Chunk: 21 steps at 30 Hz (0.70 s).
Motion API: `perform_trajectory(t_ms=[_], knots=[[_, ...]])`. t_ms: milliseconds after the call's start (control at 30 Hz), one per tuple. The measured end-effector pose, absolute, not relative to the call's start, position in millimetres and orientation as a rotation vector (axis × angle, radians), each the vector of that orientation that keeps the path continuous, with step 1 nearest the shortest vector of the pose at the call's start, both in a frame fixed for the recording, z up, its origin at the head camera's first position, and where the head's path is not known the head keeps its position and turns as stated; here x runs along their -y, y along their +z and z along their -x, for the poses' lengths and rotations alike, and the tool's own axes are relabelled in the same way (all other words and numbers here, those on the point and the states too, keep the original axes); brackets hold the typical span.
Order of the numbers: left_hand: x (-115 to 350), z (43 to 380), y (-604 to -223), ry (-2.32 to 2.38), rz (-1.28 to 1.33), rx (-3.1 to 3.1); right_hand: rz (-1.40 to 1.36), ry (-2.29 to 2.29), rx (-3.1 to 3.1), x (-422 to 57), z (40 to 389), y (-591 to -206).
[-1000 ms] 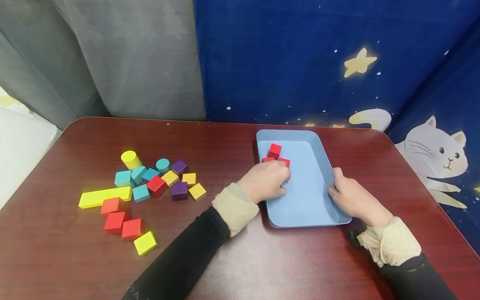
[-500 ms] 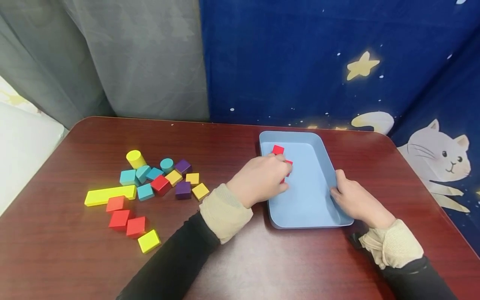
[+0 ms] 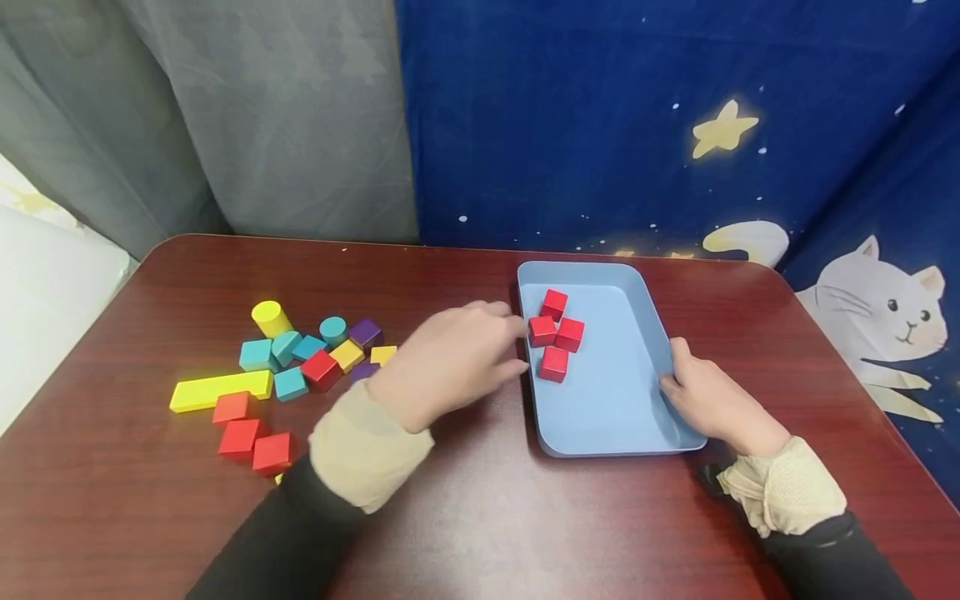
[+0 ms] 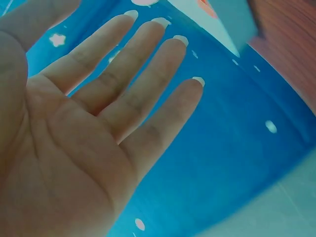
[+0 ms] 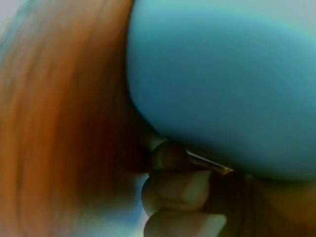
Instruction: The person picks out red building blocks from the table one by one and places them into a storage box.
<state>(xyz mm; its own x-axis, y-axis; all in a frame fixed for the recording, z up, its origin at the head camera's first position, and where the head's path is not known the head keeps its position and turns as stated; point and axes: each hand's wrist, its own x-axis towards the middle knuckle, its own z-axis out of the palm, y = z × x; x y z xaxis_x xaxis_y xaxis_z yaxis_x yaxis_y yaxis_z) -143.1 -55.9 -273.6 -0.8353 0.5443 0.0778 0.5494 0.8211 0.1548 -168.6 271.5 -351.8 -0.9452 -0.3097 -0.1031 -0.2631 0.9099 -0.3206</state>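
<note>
- Blue tray (image 3: 611,375): our right hand (image 3: 714,396) grips its right side.
- Four red cubes (image 3: 542,332) lie inside, toward the left.
- Our left hand (image 3: 453,358), fingers straight and apart, hovers at the tray's left side.

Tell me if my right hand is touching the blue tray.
Touching. The head view shows it: the right hand grips the blue tray at its right-hand rim, with no gap between them.
</note>
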Motion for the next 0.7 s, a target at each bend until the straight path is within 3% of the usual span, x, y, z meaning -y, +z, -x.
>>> perform_trajectory(t_ms=[200,700], knots=[[97,140,-279,-0.308,0.729,3.013,0.435,-0.447,-2.925,-271,170,-349],[173,123,-297,-0.402,0.615,3.001,0.443,-0.457,-2.917,-271,168,-352]])
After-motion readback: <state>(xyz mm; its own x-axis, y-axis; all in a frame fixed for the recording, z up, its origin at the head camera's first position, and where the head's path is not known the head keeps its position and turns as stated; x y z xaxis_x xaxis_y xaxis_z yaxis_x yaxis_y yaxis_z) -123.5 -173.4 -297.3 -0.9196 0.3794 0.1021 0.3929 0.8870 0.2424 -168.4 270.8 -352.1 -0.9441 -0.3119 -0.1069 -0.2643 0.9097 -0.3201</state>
